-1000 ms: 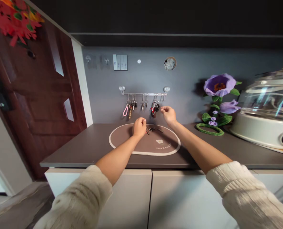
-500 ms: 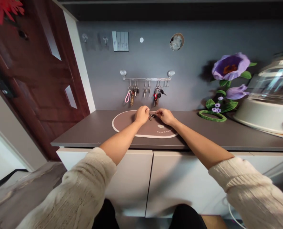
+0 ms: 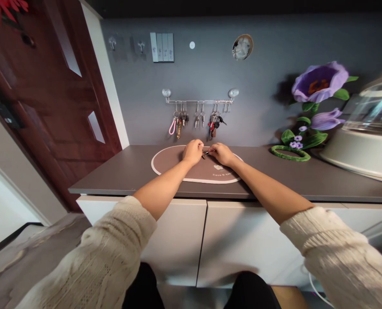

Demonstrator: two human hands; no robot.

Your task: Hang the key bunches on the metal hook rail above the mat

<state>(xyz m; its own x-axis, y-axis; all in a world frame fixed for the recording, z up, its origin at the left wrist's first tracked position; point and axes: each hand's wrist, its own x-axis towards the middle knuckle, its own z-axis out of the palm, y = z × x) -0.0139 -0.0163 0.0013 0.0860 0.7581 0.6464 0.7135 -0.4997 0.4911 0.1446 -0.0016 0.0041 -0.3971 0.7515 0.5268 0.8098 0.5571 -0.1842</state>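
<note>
Head view, from the fingers (image 3: 200, 148) outward: on both hands they are drawn together, tips close around small silver keys (image 3: 205, 153); whether clamped on them, cannot tell. Keys sit between left hand (image 3: 192, 152) and right hand (image 3: 222, 154), over an oval brown placemat with cream border (image 3: 166, 159) on a dark grey-brown tabletop (image 3: 129, 171). Above, on a grey wall (image 3: 133, 94), a chrome hook rail (image 3: 199, 101) carries three groups: a pink-strapped key bunch (image 3: 178, 124), two single silver keys (image 3: 199, 121), a red-tagged key bunch (image 3: 214, 125). Count: three groups hanging, one set off the rail, in hand. Cream knit sleeves (image 3: 94, 262) cover both forearms.
</note>
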